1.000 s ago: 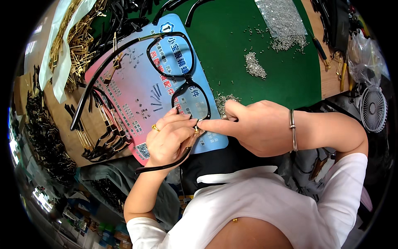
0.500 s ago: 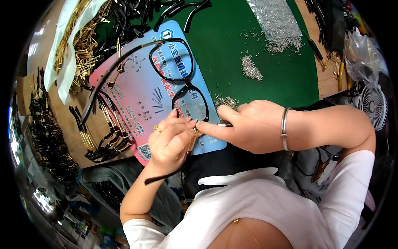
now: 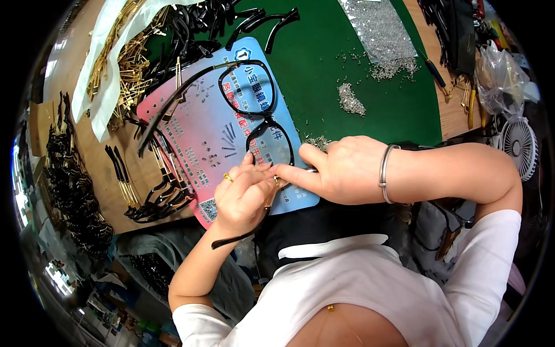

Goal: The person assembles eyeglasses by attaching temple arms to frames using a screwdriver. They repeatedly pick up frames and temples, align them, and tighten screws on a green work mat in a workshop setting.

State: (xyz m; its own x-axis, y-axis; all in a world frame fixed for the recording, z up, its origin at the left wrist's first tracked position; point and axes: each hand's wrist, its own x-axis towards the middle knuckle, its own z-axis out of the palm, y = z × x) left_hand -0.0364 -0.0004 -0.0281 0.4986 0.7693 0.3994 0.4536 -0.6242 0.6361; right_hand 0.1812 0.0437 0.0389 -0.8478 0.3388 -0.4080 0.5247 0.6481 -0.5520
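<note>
My left hand [image 3: 240,199] pinches a black eyeglass frame [image 3: 268,121] at the hinge corner of its lower rim. One temple [image 3: 185,87] stretches out to the far left; the other, gold and black [image 3: 228,240], hangs below my left hand across the wrist. With its index finger stretched to that same hinge corner, my right hand [image 3: 347,173] meets the left fingertips. Its other fingers are curled, and a bit of shiny metal shows between them; the rest of that object is hidden. Beneath the frame is a pink-and-blue printed mat [image 3: 199,130].
Several small metal screws form a pile [image 3: 350,99] on the green surface, near a clear bag [image 3: 381,29] of more. Loose black temples [image 3: 162,205] lie left of the mat, gold parts [image 3: 110,81] beyond. A white fan [image 3: 519,144] stands at right.
In the view, the frame, mat and left hand have shifted slightly right, while my right hand sits slightly left. Both hands keep their hold at the hinge corner.
</note>
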